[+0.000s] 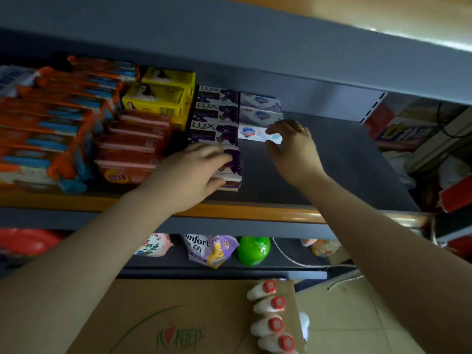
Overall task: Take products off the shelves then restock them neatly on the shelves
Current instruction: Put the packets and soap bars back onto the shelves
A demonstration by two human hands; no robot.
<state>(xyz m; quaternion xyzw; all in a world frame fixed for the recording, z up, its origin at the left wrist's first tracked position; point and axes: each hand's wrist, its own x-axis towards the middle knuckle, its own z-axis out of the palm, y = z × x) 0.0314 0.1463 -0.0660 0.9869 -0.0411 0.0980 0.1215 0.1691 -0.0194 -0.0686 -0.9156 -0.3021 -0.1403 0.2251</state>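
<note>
On the dark grey shelf (332,159) a row of purple LUX soap boxes (217,111) runs front to back. My left hand (189,172) grips the frontmost purple LUX box (231,172), fingers on top and thumb at its near end. Right of that row lie white and blue soap boxes (260,108). My right hand (293,146) pinches the nearest white soap box (251,133) at its right end, between fingers and thumb. A gold ring shows on that hand.
Yellow soap boxes (158,95), red-brown packs (132,146) and orange-blue packs (51,118) fill the shelf's left part. The shelf's front edge is orange (255,213). Below stand refill pouches (212,249) and a green bottle (254,250). A cardboard box (178,320) carries white bottles with red caps (270,315).
</note>
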